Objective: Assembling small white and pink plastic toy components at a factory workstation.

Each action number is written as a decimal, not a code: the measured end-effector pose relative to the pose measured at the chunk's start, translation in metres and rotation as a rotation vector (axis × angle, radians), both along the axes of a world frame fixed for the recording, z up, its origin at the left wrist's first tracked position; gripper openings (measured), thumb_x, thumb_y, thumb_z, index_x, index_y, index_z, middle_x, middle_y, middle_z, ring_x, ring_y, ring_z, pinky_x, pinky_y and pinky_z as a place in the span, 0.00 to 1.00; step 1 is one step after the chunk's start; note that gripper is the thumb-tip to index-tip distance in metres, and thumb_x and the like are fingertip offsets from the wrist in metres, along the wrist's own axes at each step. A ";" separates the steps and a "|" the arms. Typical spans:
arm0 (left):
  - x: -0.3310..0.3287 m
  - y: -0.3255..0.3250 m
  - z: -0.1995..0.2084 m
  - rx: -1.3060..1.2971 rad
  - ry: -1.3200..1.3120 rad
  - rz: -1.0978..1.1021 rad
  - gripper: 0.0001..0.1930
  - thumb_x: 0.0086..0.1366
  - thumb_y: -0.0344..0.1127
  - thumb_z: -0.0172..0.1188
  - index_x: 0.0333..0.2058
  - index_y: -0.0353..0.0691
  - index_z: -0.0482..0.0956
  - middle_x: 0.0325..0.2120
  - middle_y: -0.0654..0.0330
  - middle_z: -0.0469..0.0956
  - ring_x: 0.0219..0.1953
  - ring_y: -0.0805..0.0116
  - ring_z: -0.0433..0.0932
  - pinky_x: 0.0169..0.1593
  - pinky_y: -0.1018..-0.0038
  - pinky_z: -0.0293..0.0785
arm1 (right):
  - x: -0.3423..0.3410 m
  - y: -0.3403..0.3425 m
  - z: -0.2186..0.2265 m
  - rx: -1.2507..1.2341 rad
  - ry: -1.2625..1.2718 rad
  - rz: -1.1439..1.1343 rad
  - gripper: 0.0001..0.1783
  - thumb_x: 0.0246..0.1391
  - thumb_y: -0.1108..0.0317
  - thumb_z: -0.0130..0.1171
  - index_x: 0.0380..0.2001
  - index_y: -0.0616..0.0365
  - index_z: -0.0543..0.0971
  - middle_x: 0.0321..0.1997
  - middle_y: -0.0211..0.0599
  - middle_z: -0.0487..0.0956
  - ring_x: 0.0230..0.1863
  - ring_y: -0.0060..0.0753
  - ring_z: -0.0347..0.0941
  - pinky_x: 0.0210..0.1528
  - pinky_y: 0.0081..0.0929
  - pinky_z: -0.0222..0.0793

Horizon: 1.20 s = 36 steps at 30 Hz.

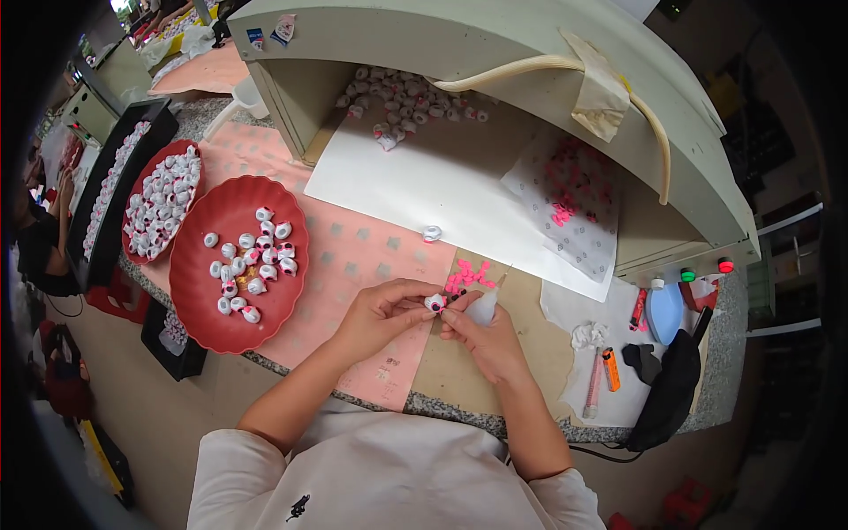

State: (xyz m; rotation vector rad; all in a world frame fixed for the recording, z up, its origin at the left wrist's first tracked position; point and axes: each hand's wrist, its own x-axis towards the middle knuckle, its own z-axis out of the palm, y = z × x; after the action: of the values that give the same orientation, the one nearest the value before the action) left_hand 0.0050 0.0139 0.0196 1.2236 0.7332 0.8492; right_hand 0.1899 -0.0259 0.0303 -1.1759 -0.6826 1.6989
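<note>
My left hand (382, 315) pinches a small white toy head (435, 302) with pink and dark markings. The fingertips of my right hand (491, 346) meet it from the other side. Tucked in the right hand is a whitish squeeze bottle (482, 309), its thin needle tip pointing away from me. Just beyond my fingers lies a small heap of bright pink pieces (470, 276). One more white toy piece (431, 233) sits alone on the white sheet (389, 199). Similar heads are scattered in a red scalloped bowl (196, 300) to my left.
A grey-green hood (495, 31) arches over the bench, with more white pieces (411, 97) and pink pieces (565, 212) beneath. Far left stand a second filled bowl (141, 252) and a black tray (102, 190). Rightward lie an orange lighter (611, 369), blue dish (665, 312) and black cloth (667, 393).
</note>
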 end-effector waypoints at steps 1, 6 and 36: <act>0.001 0.000 0.001 -0.002 0.001 -0.005 0.17 0.59 0.21 0.56 0.48 0.35 0.73 0.43 0.59 0.75 0.40 0.74 0.76 0.43 0.79 0.74 | 0.001 0.000 -0.001 0.009 -0.016 0.008 0.06 0.53 0.75 0.57 0.34 0.60 0.71 0.31 0.34 0.75 0.31 0.24 0.73 0.35 0.22 0.73; 0.007 0.004 0.000 -0.083 -0.116 0.002 0.14 0.60 0.22 0.55 0.46 0.34 0.73 0.44 0.58 0.74 0.45 0.71 0.75 0.50 0.76 0.73 | 0.003 0.000 -0.001 0.065 -0.071 0.019 0.08 0.52 0.74 0.58 0.35 0.60 0.70 0.31 0.34 0.75 0.32 0.23 0.73 0.36 0.22 0.73; -0.039 -0.063 0.037 -0.041 -0.305 -0.166 0.09 0.65 0.29 0.51 0.44 0.36 0.70 0.38 0.61 0.72 0.40 0.77 0.72 0.43 0.77 0.71 | -0.071 -0.075 0.040 0.306 -0.267 -0.195 0.10 0.50 0.74 0.58 0.37 0.62 0.71 0.33 0.36 0.75 0.29 0.22 0.71 0.32 0.19 0.69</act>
State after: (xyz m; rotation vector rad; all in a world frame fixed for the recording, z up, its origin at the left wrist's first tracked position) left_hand -0.0344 -0.0490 0.0562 1.0717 0.3949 0.8542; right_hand 0.1189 -0.1012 0.0706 -1.2148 -0.9234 1.2368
